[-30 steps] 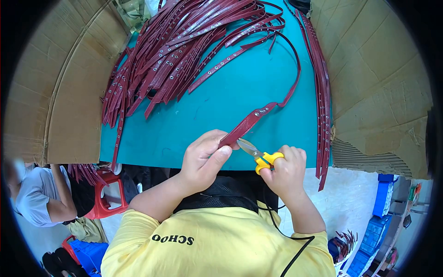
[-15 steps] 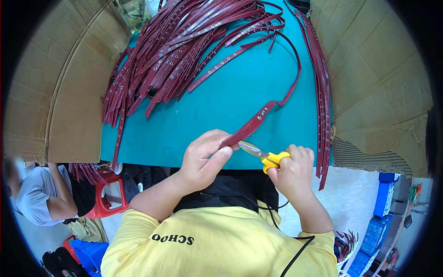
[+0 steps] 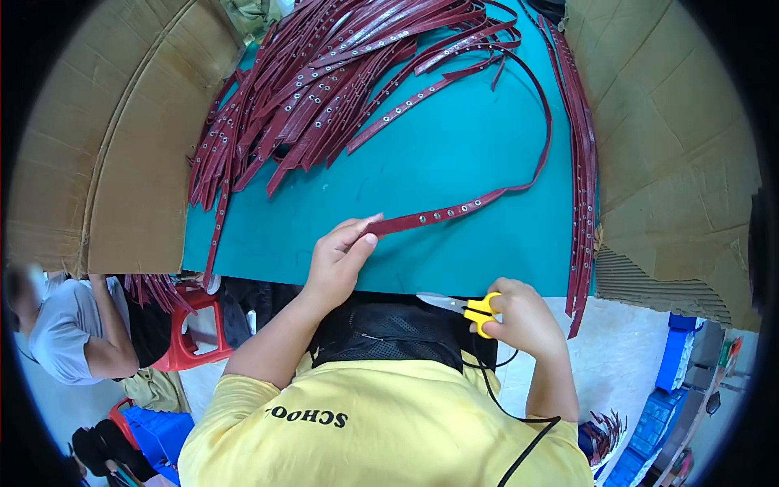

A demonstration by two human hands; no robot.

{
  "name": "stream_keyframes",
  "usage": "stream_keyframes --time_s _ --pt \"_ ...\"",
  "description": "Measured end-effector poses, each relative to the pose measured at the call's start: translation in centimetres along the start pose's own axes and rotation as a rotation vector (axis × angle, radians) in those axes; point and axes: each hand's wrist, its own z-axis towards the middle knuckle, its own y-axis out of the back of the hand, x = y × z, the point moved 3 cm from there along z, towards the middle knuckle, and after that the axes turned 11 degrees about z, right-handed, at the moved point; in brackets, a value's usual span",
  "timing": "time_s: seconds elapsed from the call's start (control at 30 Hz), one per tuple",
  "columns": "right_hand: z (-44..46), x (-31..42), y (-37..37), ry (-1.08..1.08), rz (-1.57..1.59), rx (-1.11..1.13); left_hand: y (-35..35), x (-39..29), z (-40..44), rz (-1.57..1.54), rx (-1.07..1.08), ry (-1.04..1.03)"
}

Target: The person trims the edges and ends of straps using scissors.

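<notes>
One red strap (image 3: 464,209), end pinched in left hand (image 3: 339,253), apart from scissors (image 3: 466,307) gripped in right hand (image 3: 526,316)

- I have a passage over the green tabletop (image 3: 454,166) between the strap pile (image 3: 349,85) and the held strap (image 3: 442,214).
- That strap lies across my way, running right from the left hand (image 3: 339,256), then curving far toward the pile.
- I also have room between it and the near edge, where scissors (image 3: 444,302) jut left from the right hand (image 3: 523,316).
- Cardboard walls (image 3: 665,154) bound both sides; a strap bundle (image 3: 578,162) lines the right one.
- The far end is cut off, so I can't judge clearance there.
</notes>
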Motion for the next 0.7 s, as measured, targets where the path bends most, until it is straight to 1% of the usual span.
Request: stream_keyframes --time_s 0.1,0.13,0.2,0.23,0.33,0.37,0.47,0.5,0.6,0.7 --pt "0.5 -0.2 -2.7 0.123 0.539 0.071 0.1 0.1 0.2 -0.118 -0.055 0.048" --pt "0.4 -0.2 -4.2 0.113 0.465 0.039 0.0 0.2 0.3 -0.185 -0.066 0.04" --pt "-0.1 -0.1 -5.7 -0.04 0.101 0.139 -0.3 0.6 0.3 -0.318 -0.083 0.032" --pt "-0.4 -0.2 -6.1 -0.032 0.145 0.135 -0.3 0.9 0.4 -0.346 -0.08 0.048" --pt "-0.9 -0.2 -6.9 -0.027 0.393 -0.048 -0.5 1.8 0.6 -0.434 -0.087 0.081" --pt "-1.2 0.3 -7.0 -0.07 0.337 -0.082 -0.5 2.1 0.7 -0.462 -0.1 0.078" --pt "-2.3 1.9 -7.2 -0.077 0.015 -0.078 -0.3 2.1 1.1 -0.529 -0.131 0.063" --pt "-2.8 2.1 -7.3 -0.117 -0.052 -0.032 -0.2 2.1 1.0 -0.549 -0.14 0.061" --pt "-3.7 2.5 -7.1 -0.103 -0.107 -0.041 0.1 2.7 1.2 -0.388 -0.155 0.063" --pt "-3.8 1.8 -7.3 -0.111 -0.092 -0.032 0.8 2.8 1.0 0.131 -0.046 0.08"
